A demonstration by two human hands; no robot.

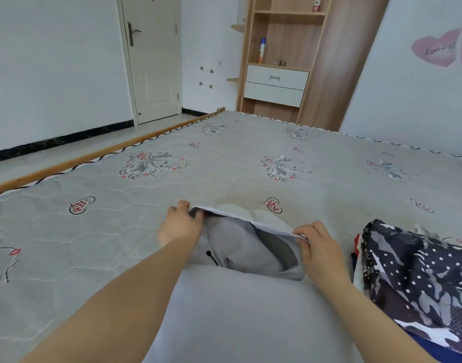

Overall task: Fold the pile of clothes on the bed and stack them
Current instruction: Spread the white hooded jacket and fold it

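Fingers (195,214) of the left hand (178,227) pinched one end of a raised white hem, and those of the right hand (317,243) pinched the other end, so both hands were clamped on the same grey garment (240,247).

That garment lay on the bed (224,166) directly in front of the person, its near part spread flat between the two forearms and its far part lifted open between the hands, showing a darker grey lining inside. The held edge ran crosswise, from the left hand slanting towards the right hand, which sat a little nearer the camera. The garment's long axis seemed to run away from the person, towards the far side of the mattress. Neither hand was much nearer to the cloth than the other, since both already held it. My reading is that the next fold turns on that crosswise edge: it would have to travel along the long axis, either towards the body or away from it.

Just to the right of the garment, close beside the right hand, lay the patterned clothes (418,279), dark with white dots and grey shapes, not yet folded.

Beyond the garment the mattress stretched bare, printed with hearts. Farther off stood a wooden shelf unit (285,58) and a closed door (151,56).
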